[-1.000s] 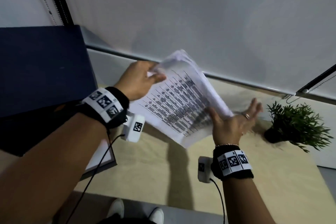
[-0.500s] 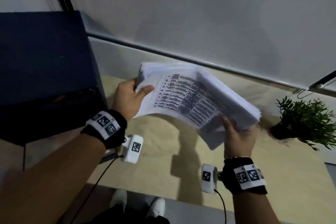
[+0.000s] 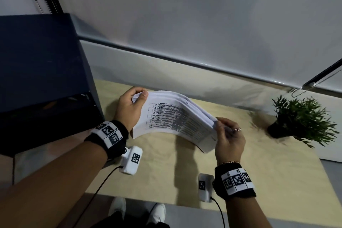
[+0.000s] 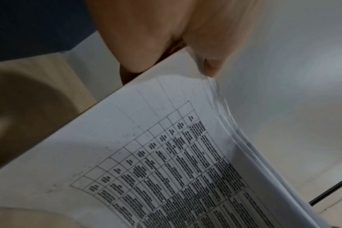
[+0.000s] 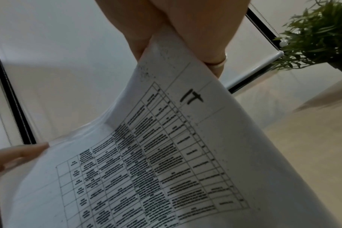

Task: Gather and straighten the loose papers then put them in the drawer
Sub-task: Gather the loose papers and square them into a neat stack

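Observation:
A thick stack of white papers [image 3: 174,118] with a printed table on top arches above the light wooden desk [image 3: 277,176]. My left hand [image 3: 129,111] grips the stack's left end, thumb on top near the far corner. My right hand [image 3: 227,135] grips the right end, which bends downward. The left wrist view shows the papers [image 4: 166,162] close up with my left hand [image 4: 166,38] at their corner. From the right wrist, the papers [image 5: 156,154] curve under my right hand [image 5: 185,27]. The sheet edges are fanned, not flush.
A dark blue cabinet [image 3: 40,65] stands at the left with a dark opening [image 3: 55,116] low down beside my left wrist. A small potted plant [image 3: 299,118] sits at the desk's right. The wall and blind [image 3: 185,24] close off the far side.
The stack has come down toward the desk and levelled out, now arched between both hands. My right hand changed from an open palm under the papers to gripping their right end.

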### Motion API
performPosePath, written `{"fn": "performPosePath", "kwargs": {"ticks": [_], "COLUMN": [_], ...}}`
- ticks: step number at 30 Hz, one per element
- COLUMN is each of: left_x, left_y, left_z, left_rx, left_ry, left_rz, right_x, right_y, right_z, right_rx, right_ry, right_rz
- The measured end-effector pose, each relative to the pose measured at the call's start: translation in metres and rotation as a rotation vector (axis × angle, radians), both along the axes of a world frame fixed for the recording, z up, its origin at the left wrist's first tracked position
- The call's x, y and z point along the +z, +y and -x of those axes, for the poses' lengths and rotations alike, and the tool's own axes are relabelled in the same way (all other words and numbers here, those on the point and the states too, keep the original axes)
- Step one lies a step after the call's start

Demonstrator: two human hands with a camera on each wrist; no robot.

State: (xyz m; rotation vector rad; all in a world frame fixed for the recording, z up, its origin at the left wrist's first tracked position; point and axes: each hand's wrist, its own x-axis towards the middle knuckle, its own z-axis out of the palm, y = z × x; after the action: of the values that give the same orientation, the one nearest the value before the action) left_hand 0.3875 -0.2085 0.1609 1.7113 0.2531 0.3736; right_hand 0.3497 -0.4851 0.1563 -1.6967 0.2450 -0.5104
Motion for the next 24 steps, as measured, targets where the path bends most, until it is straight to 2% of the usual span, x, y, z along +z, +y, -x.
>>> {"fn": "performPosePath", "kwargs": {"ticks": [5, 9, 12, 14, 16, 18, 21, 24], "left_x": [0.007, 0.005, 0.007, 0.010, 0.015, 0.026, 0.040, 0.039], "left_y": [-0.005, -0.005, -0.003, 0.001, 0.006, 0.007, 0.004, 0.006], "left_z": [-0.004, -0.011, -0.013, -0.013, -0.014, -0.015, -0.014, -0.009], "left_rx": [0.013, 0.092, 0.069, -0.039, -0.181, -0.226, -0.240, -0.269], "left_ry": [-0.029, 0.032, -0.003, -0.010, 0.047, 0.084, 0.031, 0.073], "left_rz": [-0.039, -0.107, -0.145, -0.320, -0.689, -0.982, -1.087, -1.122], "right_x": [0.000, 0.001, 0.009, 0.009, 0.008, 0.010, 0.017, 0.018], "right_y": [-0.001, 0.000, 0.001, -0.002, -0.006, -0.008, -0.005, -0.009], "right_z": [-0.001, -0.002, 0.001, 0.001, -0.002, -0.007, -0.011, -0.013], "right_rx": [0.009, -0.028, 0.036, 0.082, 0.106, 0.103, 0.064, 0.071], "right_ry": [0.001, 0.011, 0.025, 0.033, 0.070, 0.102, 0.150, 0.197], "right_rz": [0.069, 0.153, 0.230, 0.449, 0.685, 0.879, 1.014, 0.935]}}
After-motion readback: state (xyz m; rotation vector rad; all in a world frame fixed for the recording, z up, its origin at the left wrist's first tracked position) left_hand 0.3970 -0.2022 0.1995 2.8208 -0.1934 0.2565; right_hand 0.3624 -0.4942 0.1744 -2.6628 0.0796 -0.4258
